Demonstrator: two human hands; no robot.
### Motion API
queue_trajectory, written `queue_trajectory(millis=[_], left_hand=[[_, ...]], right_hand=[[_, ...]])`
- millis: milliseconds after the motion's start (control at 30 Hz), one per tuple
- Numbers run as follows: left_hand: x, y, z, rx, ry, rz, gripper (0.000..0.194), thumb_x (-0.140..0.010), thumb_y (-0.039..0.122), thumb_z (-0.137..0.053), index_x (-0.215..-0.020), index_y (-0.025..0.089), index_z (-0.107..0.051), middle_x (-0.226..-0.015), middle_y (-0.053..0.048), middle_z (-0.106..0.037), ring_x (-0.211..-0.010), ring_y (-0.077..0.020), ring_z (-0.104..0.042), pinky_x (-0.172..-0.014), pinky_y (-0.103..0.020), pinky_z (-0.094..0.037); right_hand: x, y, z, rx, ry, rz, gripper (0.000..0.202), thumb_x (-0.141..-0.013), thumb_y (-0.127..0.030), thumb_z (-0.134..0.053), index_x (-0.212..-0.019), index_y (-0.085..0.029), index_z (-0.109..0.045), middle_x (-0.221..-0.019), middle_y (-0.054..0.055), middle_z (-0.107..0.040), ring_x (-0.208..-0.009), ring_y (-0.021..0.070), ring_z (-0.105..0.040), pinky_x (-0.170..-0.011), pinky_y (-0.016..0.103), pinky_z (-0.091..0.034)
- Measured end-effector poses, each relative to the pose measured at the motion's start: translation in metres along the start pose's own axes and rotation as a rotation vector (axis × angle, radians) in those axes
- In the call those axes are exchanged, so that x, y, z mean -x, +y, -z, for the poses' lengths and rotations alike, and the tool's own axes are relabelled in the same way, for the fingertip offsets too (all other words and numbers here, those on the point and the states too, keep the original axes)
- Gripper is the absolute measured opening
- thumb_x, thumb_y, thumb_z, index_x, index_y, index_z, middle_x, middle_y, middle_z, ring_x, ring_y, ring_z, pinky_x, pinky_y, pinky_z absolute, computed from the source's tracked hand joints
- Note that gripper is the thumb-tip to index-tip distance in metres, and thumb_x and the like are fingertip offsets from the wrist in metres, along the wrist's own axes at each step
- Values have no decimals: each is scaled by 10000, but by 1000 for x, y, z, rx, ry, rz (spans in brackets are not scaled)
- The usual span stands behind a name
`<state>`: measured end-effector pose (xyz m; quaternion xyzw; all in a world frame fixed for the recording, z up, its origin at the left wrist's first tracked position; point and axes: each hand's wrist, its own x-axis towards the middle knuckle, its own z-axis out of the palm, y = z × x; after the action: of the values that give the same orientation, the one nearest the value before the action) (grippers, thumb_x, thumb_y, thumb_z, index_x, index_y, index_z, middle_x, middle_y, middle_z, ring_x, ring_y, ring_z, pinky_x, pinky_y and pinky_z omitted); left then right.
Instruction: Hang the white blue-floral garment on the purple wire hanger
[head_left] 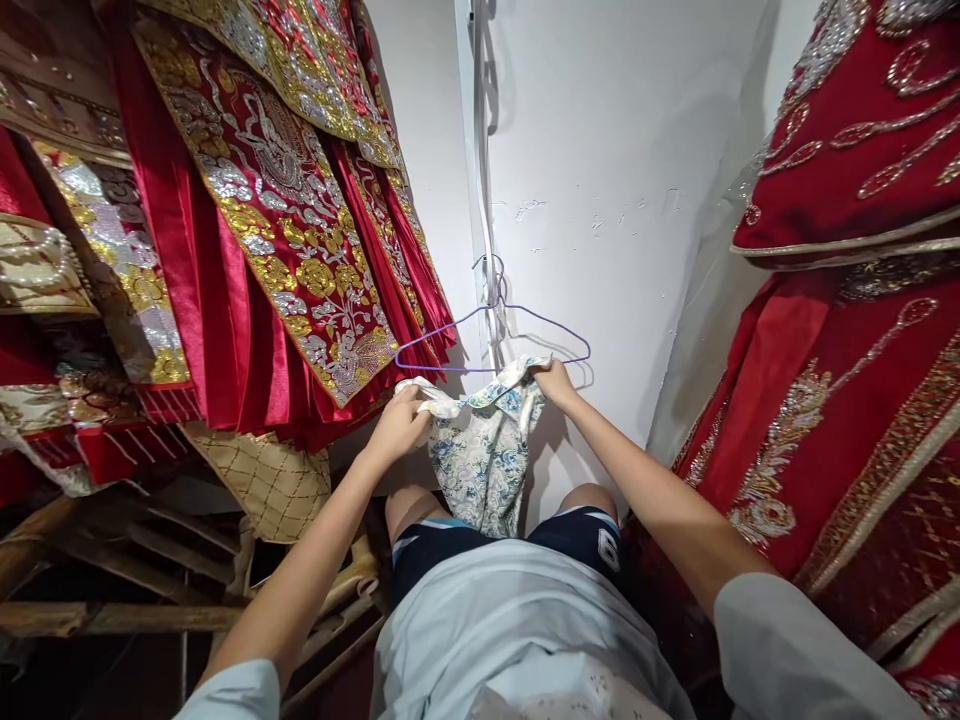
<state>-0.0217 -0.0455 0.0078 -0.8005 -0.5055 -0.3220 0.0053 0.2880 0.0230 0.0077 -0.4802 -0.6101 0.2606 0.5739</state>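
A white garment with a blue and green floral pattern (480, 460) hangs down from between my two hands, in front of my legs. My left hand (405, 420) is closed on its upper left edge, and my right hand (553, 382) grips its upper right edge. Just beyond the garment's top, a thin purple hanger (450, 368) hangs by its hook against the wall, its lower bar close to the cloth. Whether the garment touches the hanger, I cannot tell. Part of my fingers is hidden by the fabric.
Red costumes with gold and silver embroidery (277, 220) hang on the left. More red beaded garments (795, 420) hang close on the right. A white wall (600, 150) with a cable (484, 150) stands ahead. Bamboo furniture (112, 618) is at lower left.
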Motion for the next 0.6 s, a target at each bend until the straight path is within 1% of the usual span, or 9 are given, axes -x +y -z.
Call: queue_trajectory(millis=[133, 233, 300, 367, 400, 433, 467, 533, 600], left_hand=[[-4, 10, 14, 75, 98, 2, 277, -849, 342, -406, -601, 221, -433, -998, -123, -652, -1033, -286, -585, -971, -417, -445], [-16, 21, 23, 113, 182, -34, 282, -879, 334, -394, -619, 224, -391, -935, -100, -627, -941, -255, -579, -907, -386, -452], [-31, 27, 28, 137, 238, -90, 257, -892, 306, -388, -652, 220, -416, -913, -90, -615, -928, -243, -570, -903, -376, -449], [-49, 32, 34, 177, 281, -143, 192, -892, 258, -391, -738, 208, -495, -968, -91, -635, -969, -237, -575, -925, -374, -446], [-59, 34, 37, 200, 297, -162, 159, -881, 221, -397, -824, 200, -543, -1019, -93, -647, -1000, -234, -583, -935, -375, -447], [-67, 36, 40, 222, 307, -171, 194, -864, 182, -404, -948, 192, -578, -1063, -94, -655, -1021, -232, -593, -939, -377, -451], [-74, 37, 44, 236, 310, -172, 305, -840, 143, -409, -1088, 185, -581, -1088, -94, -663, -1026, -229, -606, -937, -378, -458], [-84, 38, 51, 216, 285, -159, 504, -797, 92, -412, -1276, 171, -547, -1101, -96, -676, -1020, -226, -626, -941, -379, -468], [-88, 38, 56, 139, 227, -141, 521, -793, 94, -409, -1277, 152, -594, -1110, -108, -683, -1029, -237, -632, -956, -384, -470]], right_hand=[[3, -5, 34, 97, 100, 65, 95, -605, -242, -552, -634, -177, -614, -670, 50, -652, -732, 228, -581, -641, 283, -408], [6, -11, 44, 150, 101, 98, 77, -608, -241, -552, -567, -184, -584, -593, 24, -604, -678, 209, -559, -604, 274, -377], [9, -14, 38, 173, 98, 108, 96, -620, -248, -558, -547, -186, -571, -561, 16, -578, -656, 204, -552, -596, 274, -373], [15, -19, 26, 188, 88, 117, 109, -636, -254, -563, -550, -187, -570, -551, 16, -574, -645, 202, -556, -591, 271, -380], [19, -21, 20, 193, 76, 123, 114, -645, -255, -563, -555, -187, -574, -556, 18, -582, -639, 201, -559, -588, 270, -385], [23, -24, 14, 197, 62, 131, 118, -657, -254, -556, -563, -186, -580, -565, 20, -593, -631, 199, -562, -586, 269, -390], [28, -26, 9, 200, 45, 142, 120, -670, -249, -544, -580, -186, -592, -581, 21, -606, -628, 197, -566, -587, 268, -396], [35, -29, 6, 200, 21, 174, 133, -684, -229, -528, -703, -185, -652, -656, 21, -650, -653, 198, -582, -616, 270, -419], [38, -29, 14, 183, 82, 212, 348, -678, -206, -536, -997, -187, -675, -767, 22, -687, -694, 205, -597, -671, 286, -449]])
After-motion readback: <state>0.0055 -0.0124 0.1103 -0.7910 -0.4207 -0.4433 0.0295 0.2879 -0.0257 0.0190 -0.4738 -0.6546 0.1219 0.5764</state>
